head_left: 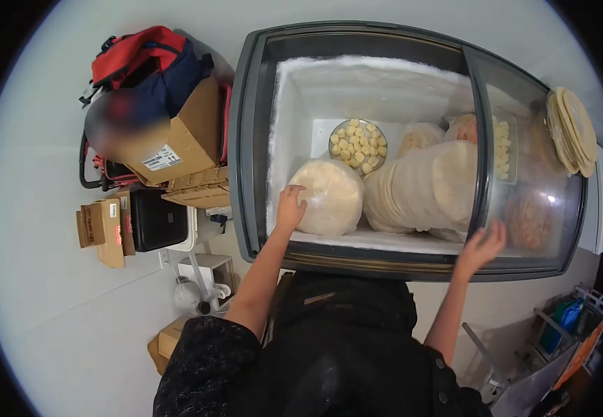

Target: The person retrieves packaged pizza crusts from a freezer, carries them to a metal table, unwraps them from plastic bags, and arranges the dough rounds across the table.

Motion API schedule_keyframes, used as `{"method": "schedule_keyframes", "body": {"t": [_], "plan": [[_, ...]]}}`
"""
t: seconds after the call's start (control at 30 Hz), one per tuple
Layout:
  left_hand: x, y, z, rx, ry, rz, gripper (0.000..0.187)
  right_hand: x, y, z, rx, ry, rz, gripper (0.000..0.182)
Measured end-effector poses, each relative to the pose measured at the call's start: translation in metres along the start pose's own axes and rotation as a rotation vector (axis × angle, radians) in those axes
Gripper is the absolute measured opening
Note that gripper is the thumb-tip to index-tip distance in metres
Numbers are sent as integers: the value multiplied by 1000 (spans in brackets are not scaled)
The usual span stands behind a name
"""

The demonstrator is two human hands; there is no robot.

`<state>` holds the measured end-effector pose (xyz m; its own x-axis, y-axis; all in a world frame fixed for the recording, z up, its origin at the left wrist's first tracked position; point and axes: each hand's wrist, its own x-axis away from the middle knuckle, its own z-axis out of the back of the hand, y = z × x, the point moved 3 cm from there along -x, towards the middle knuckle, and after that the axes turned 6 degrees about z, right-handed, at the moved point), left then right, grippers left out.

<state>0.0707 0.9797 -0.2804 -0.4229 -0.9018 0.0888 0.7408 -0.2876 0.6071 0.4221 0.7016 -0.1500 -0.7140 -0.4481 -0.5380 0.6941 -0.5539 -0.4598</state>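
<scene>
The left hand (289,207) reaches into the open chest freezer (249,139), fingers loosely spread and laid flat on the near-left edge of a bagged stack of flatbreads (326,197) that leans against the frosted left wall at about 9 o'clock of the cavity. The right hand (481,244) rests at 5 o'clock on the near rim where the sliding glass lid (524,139) begins, fingers apart, gripping nothing. Behind the bag, at 12 o'clock, sits a round tub of pale cubes (358,146); at 3 o'clock a fanned row of flatbreads (423,184) crowds it, leaving little free room. More flatbreads (572,128) lie on the lid's far-right edge.
</scene>
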Motion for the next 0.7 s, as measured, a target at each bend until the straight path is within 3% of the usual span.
{"method": "schedule_keyframes", "body": {"t": [0.03,0.1,0.13,0.2,0.27,0.3,0.43,0.5,0.53,0.57,0.63,0.67,0.7], "plan": [[-8,-14,-11,16,-5,-1,33,7,-32,-20,-58,-65,58,31],[-12,-50,-53,265,-331,59,26,34,-90,-65,-235,-302,55,38],[-12,-54,-60,278,-341,72,26,49,-116,-86,-339,-434,163,38],[-5,-60,-79,232,-682,234,20,90,-155,-138,-582,-711,169,33],[-1,-62,-85,253,-617,304,19,133,-178,-186,-610,-1029,69,33],[-2,-64,-84,264,-541,350,19,151,-181,-204,-607,-1049,60,33],[-9,-72,-67,339,-654,405,20,186,-179,-253,-542,-1145,-2,20],[-13,-67,-65,560,-726,296,16,185,-173,-264,-559,-1167,-80,17],[-19,-56,-54,483,-719,150,12,173,-172,-262,-578,-1137,-79,14],[-20,-50,-49,486,-735,165,12,163,-172,-258,-595,-1105,-80,11],[-23,-32,-36,160,-473,-145,15,153,-166,-253,-599,-1069,-136,11],[-26,-22,-33,164,-487,-137,15,148,-164,-251,-611,-1015,-170,10],[-31,-7,-23,185,-363,-122,17,145,-163,-249,-604,-1022,-182,10]]}}
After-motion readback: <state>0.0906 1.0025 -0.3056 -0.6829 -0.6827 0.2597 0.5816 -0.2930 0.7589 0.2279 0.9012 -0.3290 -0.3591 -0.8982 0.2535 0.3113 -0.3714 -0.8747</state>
